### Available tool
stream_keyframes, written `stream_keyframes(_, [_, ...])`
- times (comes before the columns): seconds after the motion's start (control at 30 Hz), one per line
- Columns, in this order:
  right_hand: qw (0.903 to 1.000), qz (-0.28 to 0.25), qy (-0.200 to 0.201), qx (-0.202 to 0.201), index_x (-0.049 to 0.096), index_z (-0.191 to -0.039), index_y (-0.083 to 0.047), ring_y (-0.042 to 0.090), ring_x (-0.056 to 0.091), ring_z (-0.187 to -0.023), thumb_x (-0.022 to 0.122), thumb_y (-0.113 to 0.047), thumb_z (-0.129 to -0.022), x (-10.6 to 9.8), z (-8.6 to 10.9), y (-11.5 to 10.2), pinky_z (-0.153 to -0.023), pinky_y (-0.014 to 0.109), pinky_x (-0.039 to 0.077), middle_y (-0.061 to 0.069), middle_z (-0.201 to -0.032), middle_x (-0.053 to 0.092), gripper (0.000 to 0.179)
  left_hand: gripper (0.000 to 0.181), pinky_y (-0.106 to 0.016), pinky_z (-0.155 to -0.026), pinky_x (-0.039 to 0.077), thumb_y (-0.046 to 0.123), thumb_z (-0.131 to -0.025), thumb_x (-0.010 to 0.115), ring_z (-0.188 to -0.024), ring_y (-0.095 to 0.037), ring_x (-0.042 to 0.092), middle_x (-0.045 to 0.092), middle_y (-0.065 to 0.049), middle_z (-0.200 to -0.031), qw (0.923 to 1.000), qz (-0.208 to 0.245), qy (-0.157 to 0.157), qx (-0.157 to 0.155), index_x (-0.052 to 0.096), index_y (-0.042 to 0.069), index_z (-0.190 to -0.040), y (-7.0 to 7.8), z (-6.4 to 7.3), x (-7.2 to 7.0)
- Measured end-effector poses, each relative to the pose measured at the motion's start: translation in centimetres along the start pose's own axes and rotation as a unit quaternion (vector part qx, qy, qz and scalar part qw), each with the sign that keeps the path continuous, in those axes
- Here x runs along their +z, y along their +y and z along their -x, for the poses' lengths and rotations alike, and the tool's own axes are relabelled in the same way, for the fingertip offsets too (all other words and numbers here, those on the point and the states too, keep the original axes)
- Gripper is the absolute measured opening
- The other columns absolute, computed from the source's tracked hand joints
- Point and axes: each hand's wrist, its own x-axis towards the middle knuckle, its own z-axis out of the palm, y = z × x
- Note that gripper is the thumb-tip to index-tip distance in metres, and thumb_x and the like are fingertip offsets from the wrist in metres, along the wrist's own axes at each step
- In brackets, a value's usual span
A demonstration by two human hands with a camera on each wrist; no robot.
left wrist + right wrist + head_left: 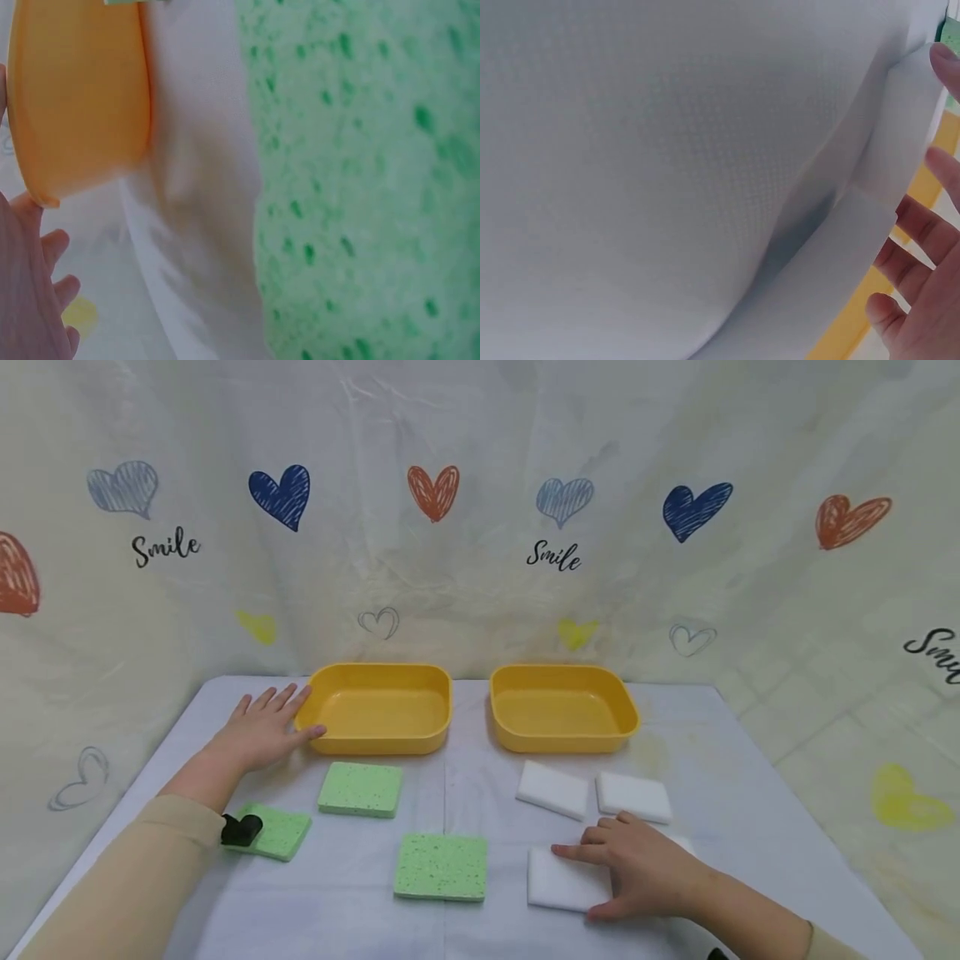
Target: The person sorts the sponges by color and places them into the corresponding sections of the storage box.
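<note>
At the left yellow bin (375,745), my left hand (258,731) has its fingers spread along the outer left side and its thumb over the front rim. The left wrist view has this hand (30,277) at the bin's corner. My right hand (648,868) hovers low over a white sponge block (562,881), index finger and thumb spread across its far and near edges. The block lies flat, its right part hidden by the hand. Another white block (682,843) shows partly behind that hand. In the right wrist view, the fingers (922,232) look loosely bent.
A second yellow bin (566,743) stands at the back right. Two white blocks, one left (553,789) and one right (634,797), lie before it. Green speckled sponges, at the back (360,789), in front (441,868) and under the left wrist (281,835), lie on the white-covered table (337,910).
</note>
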Motion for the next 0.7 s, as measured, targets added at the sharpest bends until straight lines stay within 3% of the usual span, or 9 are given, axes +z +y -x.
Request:
stream_keyframes(0.27, [0.9999, -0.001, 0.007, 0.013, 0.061, -0.136, -0.038, 0.005, 0.054, -0.092, 0.071, -0.068, -0.078, -1.0, -0.5, 0.1, -0.084, 0.035, 0.043, -0.022, -0.103, 0.060, 0.066, 0.103, -0.068, -0.112, -0.008, 0.080, -0.091, 0.029, -0.145, -0.053, 0.004, 0.008, -0.027, -0.162, 0.9999, 0.013, -0.004, -0.004, 0.007, 0.006, -0.159, -0.2, 0.0, 0.0])
stream_keyframes(0.7, [0.9985, -0.005, 0.001, 0.054, 0.060, -0.136, -0.039, 0.008, 0.055, -0.101, 0.067, -0.071, -0.080, -2.8, -1.7, 1.0, -0.089, 0.039, 0.044, -0.017, -0.108, 0.062, 0.065, 0.107, -0.066, -0.113, -0.010, 0.081, -0.089, 0.032, -0.145, -0.053, 0.003, 0.007, -0.027, -0.162, 0.9994, 0.031, -0.010, -0.010, 0.006, 0.003, -0.159, 0.3, 0.2, -0.2])
